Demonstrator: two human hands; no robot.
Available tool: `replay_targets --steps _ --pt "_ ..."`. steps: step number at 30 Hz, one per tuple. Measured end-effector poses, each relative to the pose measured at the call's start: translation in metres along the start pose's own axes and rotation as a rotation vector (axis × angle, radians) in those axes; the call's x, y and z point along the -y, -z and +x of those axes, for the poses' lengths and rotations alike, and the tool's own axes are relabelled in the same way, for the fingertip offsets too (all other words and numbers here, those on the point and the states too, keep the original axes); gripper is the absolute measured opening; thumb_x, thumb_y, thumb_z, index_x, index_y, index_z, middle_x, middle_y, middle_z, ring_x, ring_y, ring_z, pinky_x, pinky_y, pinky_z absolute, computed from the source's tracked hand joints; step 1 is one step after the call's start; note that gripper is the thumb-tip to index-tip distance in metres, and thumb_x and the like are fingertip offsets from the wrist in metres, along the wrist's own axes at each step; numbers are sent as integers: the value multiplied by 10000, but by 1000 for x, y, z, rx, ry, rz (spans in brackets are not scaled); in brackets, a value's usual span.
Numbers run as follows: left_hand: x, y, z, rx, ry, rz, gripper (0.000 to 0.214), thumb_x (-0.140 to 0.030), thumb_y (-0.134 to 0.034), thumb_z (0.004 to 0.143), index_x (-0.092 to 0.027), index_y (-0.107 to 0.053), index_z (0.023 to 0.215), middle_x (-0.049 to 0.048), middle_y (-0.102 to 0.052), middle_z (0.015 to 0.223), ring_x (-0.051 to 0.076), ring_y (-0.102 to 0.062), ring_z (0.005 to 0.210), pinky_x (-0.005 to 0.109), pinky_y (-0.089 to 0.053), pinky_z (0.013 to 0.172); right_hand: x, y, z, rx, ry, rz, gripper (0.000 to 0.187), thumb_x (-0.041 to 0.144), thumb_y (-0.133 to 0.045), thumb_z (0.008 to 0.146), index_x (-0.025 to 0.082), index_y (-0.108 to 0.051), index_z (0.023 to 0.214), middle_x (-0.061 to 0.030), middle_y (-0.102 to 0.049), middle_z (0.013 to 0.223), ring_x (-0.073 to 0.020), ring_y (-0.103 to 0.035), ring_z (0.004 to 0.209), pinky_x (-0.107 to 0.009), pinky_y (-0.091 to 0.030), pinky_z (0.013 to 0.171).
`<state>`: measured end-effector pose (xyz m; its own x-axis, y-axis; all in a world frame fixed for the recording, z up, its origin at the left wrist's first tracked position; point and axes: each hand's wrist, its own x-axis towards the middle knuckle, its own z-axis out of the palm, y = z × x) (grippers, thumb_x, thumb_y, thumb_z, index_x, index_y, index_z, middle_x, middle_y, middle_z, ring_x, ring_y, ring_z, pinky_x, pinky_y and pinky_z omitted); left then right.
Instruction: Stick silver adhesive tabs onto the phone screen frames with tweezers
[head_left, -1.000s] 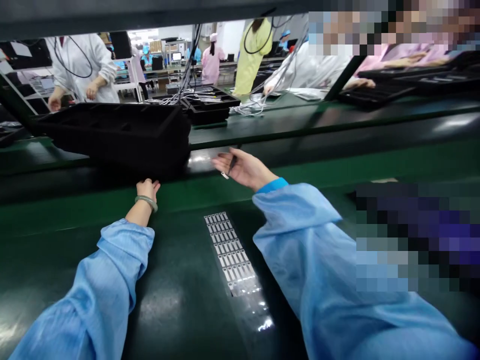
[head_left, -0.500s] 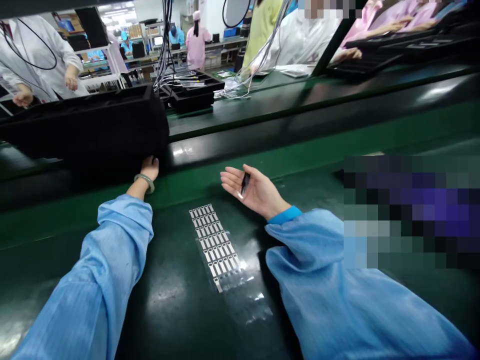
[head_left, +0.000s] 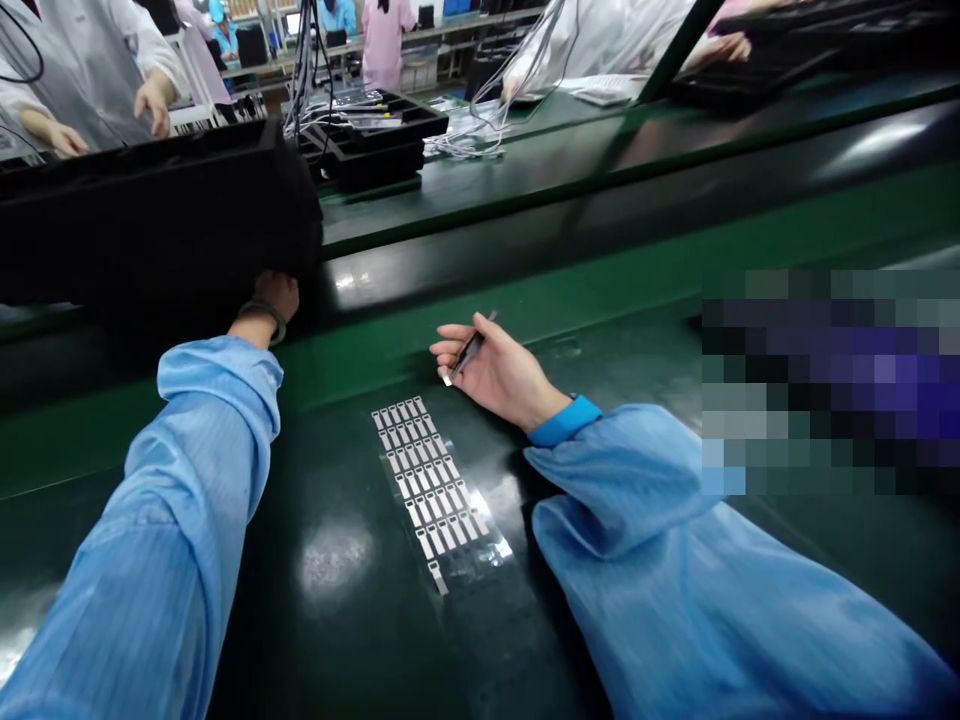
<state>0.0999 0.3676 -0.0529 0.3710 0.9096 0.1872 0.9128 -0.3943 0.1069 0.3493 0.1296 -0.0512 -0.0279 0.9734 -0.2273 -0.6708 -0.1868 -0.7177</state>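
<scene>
My right hand (head_left: 504,372) is turned palm up above the green work surface, its fingers loosely curled around dark tweezers (head_left: 471,352). A small whitish piece (head_left: 448,379) shows at the lower tip of the tweezers. Below and left of this hand lies a clear sheet with rows of small silvery-white labels (head_left: 429,480); a single one sits apart at its near end. My left hand (head_left: 277,292), with a bracelet at the wrist, reaches to the near lower side of a large black tray (head_left: 165,215). Its fingers are lost in the dark there.
Behind the green ledge (head_left: 525,300), a dark belt (head_left: 465,245) runs across. Smaller black trays (head_left: 375,150) and white cables (head_left: 480,130) lie farther back. Co-workers' hands (head_left: 154,100) show beyond the large tray. A blurred-out patch (head_left: 832,390) covers the right side.
The tweezers have turned into clearer view in my right hand, whose fingers have curled more. My left hand has shifted left and farther in against the black tray. The camera view has tilted down slightly.
</scene>
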Motion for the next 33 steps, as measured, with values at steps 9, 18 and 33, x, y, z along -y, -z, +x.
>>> replay_targets --steps 9,18,33 --pt "-56 -7 -43 91 -165 -350 433 -318 -611 773 -193 -548 1182 105 -238 1474 327 -51 1370 545 -34 1069 2 0 1 -59 72 3 439 459 -336 932 189 -593 701 -10 -598 612 -77 -461 422 -194 -362 394" --pt "-23 65 -246 254 -309 -399 409 -404 -460 863 -265 -519 1244 82 -288 1450 244 -207 1351 456 -172 1091 -6 2 5 -82 168 -66 305 390 -491 894 148 -571 726 -47 -635 652 -111 -627 583 -220 -552 589" --pt "-53 48 -358 166 -401 -171 465 -413 -337 910 -237 -394 1337 93 -292 1450 251 -208 1351 531 -125 1089 -37 9 -72 -78 348 -138 230 254 -749 692 175 -567 809 -19 -665 728 -116 -647 630 -219 -558 622"
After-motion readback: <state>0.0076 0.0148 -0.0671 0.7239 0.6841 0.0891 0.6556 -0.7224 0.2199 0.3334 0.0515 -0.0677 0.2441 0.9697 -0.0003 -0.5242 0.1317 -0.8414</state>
